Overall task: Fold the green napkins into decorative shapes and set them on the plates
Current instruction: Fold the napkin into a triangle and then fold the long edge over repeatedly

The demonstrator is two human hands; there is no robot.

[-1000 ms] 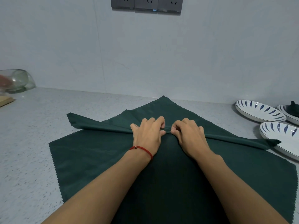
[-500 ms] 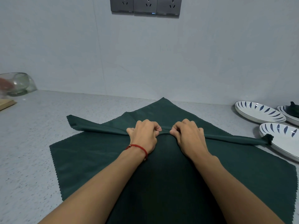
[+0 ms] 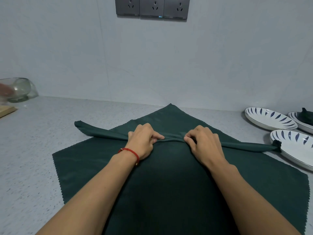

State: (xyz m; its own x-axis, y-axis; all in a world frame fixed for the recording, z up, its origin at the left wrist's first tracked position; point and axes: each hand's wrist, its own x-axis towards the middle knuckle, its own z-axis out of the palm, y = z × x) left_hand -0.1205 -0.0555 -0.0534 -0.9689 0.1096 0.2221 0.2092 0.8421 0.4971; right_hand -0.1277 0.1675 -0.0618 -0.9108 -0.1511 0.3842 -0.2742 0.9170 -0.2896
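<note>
A dark green napkin (image 3: 169, 184) lies spread on the speckled grey bench (image 3: 33, 158), with a rolled ridge across its middle. The left hand (image 3: 144, 139) and right hand (image 3: 203, 143) each pinch that ridge with curled fingers, near each other. Three blue-patterned plates (image 3: 269, 118) sit at right, the ridge's end touching the nearest.

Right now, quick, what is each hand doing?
Left hand: fingers curled, pinching the rolled fold of the green napkin.
Right hand: fingers curled, pinching the same fold.

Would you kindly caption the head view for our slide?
Both hands pinch a rolled fold of the green napkin.
</note>
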